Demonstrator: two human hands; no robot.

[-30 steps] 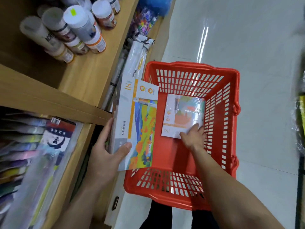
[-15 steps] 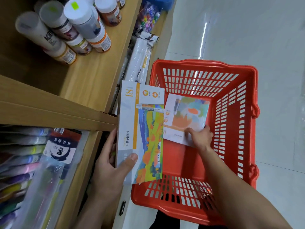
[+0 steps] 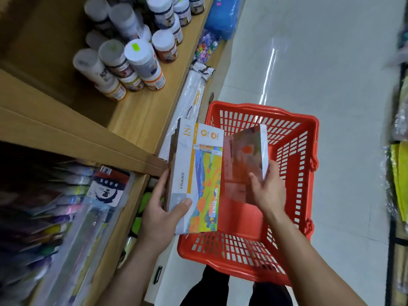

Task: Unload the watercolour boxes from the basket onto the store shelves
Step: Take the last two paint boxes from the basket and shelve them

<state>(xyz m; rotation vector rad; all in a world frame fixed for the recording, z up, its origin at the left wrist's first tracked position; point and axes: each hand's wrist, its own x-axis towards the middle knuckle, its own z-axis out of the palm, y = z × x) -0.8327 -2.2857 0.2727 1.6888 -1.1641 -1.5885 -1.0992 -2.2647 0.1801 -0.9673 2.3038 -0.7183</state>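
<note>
Small tilted watercolour box [image 3: 245, 160] in right hand [image 3: 268, 191]: motion-blurred, print unreadable. Left hand [image 3: 162, 214] fingers hidden behind tall white box [image 3: 198, 180]. Left of it, packets on lower wooden shelf [image 3: 44, 213] smeared, cut by frame edge.

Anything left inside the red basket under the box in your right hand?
The red basket shows bare floor below the smaller box held tilted by the right hand. The larger box covers its left edge.
</note>
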